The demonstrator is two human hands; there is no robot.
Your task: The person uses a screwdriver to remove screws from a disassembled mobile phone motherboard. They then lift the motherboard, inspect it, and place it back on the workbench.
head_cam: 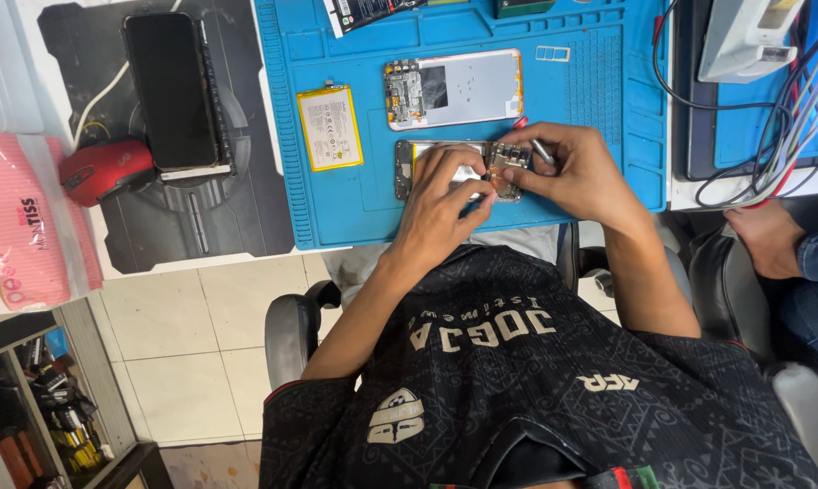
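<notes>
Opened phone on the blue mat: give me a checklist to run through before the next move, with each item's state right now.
1. Opened phone lies flat on the blue mat: ok.
2. Left hand steadies the phone, fingers on it: ok.
3. Right hand holds a slim metal tool at the circuit board: ok.
4. Tool tip seated on the right part: cannot tell, the fingers hide it.
5. Yellow battery lies apart from the phone: ok.
6. Second phone frame lies clear of both hands: ok.
</notes>
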